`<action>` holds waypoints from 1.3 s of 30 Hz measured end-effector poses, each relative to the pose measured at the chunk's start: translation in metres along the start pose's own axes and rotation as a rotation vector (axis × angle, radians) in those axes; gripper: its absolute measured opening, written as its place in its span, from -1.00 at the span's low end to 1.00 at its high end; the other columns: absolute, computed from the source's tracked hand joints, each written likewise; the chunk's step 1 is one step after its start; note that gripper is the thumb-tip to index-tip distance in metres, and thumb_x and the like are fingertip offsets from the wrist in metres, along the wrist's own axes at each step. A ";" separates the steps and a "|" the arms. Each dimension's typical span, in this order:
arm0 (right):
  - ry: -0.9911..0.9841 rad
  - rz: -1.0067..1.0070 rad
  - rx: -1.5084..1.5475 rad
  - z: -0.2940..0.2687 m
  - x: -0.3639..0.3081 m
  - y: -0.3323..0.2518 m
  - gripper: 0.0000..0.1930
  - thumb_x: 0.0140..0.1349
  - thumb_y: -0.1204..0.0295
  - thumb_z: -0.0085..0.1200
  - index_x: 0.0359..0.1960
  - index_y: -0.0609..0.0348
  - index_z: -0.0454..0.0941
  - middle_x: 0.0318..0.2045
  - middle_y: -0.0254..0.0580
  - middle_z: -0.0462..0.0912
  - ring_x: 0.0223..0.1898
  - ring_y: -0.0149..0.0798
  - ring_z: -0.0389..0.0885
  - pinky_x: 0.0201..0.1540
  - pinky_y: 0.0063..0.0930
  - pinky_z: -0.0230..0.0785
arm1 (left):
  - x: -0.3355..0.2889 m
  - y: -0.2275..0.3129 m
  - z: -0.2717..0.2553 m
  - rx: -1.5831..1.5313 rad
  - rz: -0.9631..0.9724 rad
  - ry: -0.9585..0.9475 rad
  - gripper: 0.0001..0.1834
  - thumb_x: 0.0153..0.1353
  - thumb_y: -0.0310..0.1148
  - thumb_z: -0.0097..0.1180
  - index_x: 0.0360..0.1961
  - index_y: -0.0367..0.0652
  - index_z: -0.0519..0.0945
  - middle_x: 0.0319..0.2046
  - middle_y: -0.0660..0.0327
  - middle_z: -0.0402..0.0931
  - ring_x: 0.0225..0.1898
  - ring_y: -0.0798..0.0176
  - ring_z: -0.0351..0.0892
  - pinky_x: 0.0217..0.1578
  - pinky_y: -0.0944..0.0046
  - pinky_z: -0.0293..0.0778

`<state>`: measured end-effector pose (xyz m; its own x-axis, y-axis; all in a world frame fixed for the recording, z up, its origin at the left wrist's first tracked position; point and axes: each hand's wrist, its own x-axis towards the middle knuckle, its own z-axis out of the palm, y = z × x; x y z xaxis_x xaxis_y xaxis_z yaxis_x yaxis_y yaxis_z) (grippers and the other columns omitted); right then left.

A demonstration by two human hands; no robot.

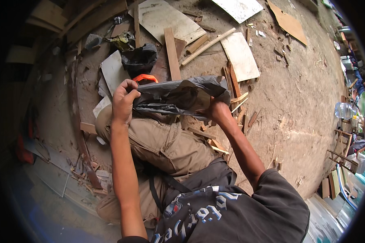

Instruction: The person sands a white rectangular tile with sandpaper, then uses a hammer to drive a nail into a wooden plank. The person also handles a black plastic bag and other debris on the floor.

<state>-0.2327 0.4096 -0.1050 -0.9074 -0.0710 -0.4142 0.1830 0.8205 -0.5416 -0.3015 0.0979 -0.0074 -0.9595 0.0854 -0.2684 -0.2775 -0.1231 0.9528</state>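
A black plastic bag [170,94] is stretched open between my two hands above my bent knee. My left hand [125,97] pinches its left edge, thumb over the plastic. At the other end my right hand [215,108] grips the rim, its fingers partly hidden inside the bag's mouth. Just beyond the left hand an orange handle-like piece [145,77] shows, its lower part covered by the bag. Behind it sits another dark plastic bag or bucket-like container [139,59]; which of these I cannot tell.
Wood strips [172,54] and pale boards [240,56] lie on the dirt floor ahead. A brown panel [287,22] rests at the far right. Splintered scraps [215,143] are scattered beside my knee. A large clear water bottle [344,110] stands at the right.
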 end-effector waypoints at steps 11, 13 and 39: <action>0.223 -0.133 0.109 0.006 -0.018 -0.001 -0.13 -0.05 0.11 0.41 0.20 0.32 0.21 -0.11 0.41 0.54 -0.11 0.33 0.56 -0.07 0.03 0.44 | -0.008 0.005 0.010 0.255 0.116 -0.072 -0.82 0.06 -0.61 0.09 -0.27 -0.20 0.52 -0.35 0.39 0.44 -0.30 0.53 0.37 -0.20 0.51 0.29; 0.319 -0.163 0.151 -0.001 -0.017 0.004 -0.05 -0.10 0.16 0.48 0.25 0.28 0.15 0.07 0.44 0.43 0.02 0.32 0.50 0.03 0.03 0.40 | -0.013 0.011 0.017 0.245 0.147 -0.109 -0.84 0.12 -0.57 0.11 -0.25 -0.19 0.51 -0.31 0.39 0.43 -0.24 0.53 0.37 -0.13 0.51 0.27; -0.006 -0.423 0.671 0.097 0.100 0.072 -0.62 0.37 0.30 -0.08 0.15 0.19 0.44 0.02 -0.14 0.59 0.00 -0.16 0.56 0.02 -0.28 0.43 | 0.000 -0.008 0.047 0.366 0.194 -0.006 -0.75 0.21 -0.56 0.17 -0.07 -0.26 0.52 -0.25 0.31 0.50 -0.26 0.52 0.45 -0.17 0.50 0.42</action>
<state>-0.2742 0.4063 -0.2560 -0.9490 -0.3056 -0.0776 0.0135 0.2063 -0.9784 -0.2970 0.1450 -0.0087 -0.9917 0.1010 -0.0794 -0.0553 0.2226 0.9733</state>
